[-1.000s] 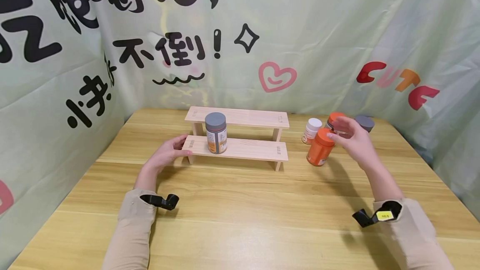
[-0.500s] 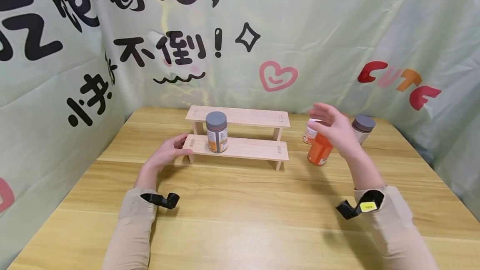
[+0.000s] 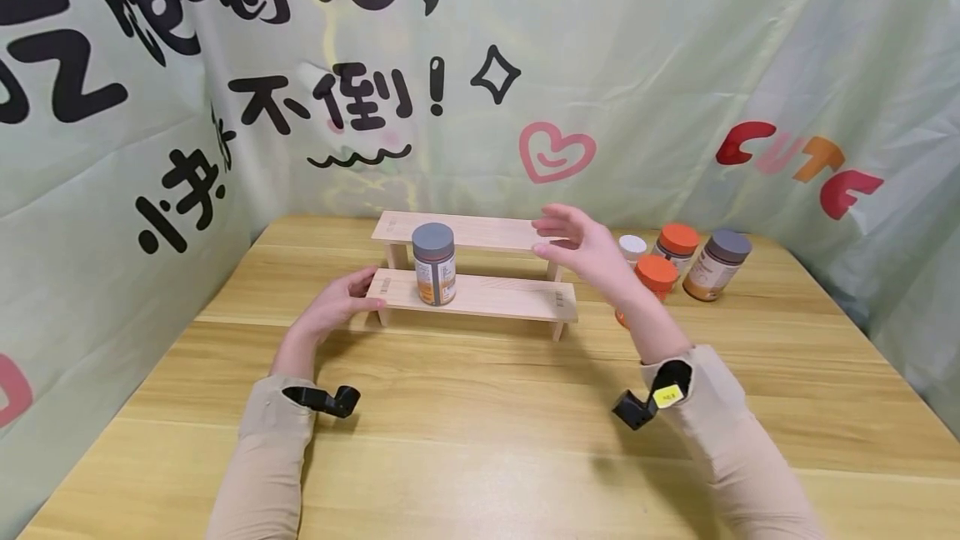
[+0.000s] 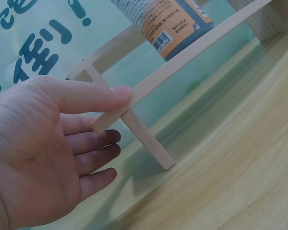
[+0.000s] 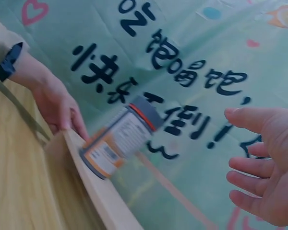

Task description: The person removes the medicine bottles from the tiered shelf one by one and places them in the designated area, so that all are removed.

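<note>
A two-step wooden rack (image 3: 510, 295) stands on the table, and a grey-lidded pill bottle (image 3: 434, 265) is upright near the left of its lower step. My left hand (image 3: 337, 304) holds that step's left end; in the left wrist view the thumb (image 4: 98, 98) lies on the board's edge with the other fingers behind and below. Near the rack's right end, my right hand (image 3: 592, 250) is raised in the air, holding nothing. Its fingers are spread and relaxed in the right wrist view, apart from the bottle (image 5: 120, 136).
Right of the rack stand a white-capped bottle (image 3: 632, 247), an orange-capped bottle (image 3: 678, 242), an orange bottle (image 3: 656, 273) partly behind my right arm, and a grey-capped bottle (image 3: 716, 267). A printed curtain (image 3: 652, 65) hangs along the table's back and sides.
My right hand has moved left, from beside the orange bottle to the rack's right end, uncovering the bottles behind it. The left hand and the bottle on the rack stay put.
</note>
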{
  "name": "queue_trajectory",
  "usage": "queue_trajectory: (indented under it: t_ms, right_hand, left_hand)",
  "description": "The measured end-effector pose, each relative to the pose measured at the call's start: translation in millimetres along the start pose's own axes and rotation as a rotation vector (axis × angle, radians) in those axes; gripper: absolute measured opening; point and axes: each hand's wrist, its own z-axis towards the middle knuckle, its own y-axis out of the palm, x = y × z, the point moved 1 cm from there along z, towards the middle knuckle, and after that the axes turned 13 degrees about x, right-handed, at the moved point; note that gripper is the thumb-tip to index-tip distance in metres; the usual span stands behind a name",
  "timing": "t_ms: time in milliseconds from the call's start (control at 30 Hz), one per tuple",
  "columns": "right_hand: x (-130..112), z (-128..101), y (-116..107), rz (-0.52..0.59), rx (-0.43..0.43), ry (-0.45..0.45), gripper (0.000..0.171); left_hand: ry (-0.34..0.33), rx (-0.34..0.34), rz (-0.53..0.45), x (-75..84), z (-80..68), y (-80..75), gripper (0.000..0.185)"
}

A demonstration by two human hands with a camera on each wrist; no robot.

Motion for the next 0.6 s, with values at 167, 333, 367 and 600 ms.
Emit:
queue_trajectory:
  t_ms: [167,333,367,600]
  right_hand:
    - [-0.6,4.6,25.3,0.042,-0.035,-0.002,0.061]
    - [-0.4,8.7,47.7,0.081,-0.046,0.015,0.062]
    - [-0.3,9.8,52.0,0.083,-0.046,0.015,0.063]
    - [3.0,14.8,80.2,0.09,-0.071,0.014,0.064]
  left_hand:
    - [-0.003,-0.004,-0.007,0.8,-0.6,0.3,0.077]
    - [-0.002,0.0,-0.002,2.1,0.0,0.2,0.077]
    - [0.0,0.002,0.002,2.4,0.2,0.1,0.077]
    - [0.004,0.0,0.013,1.4,0.0,0.1,0.077]
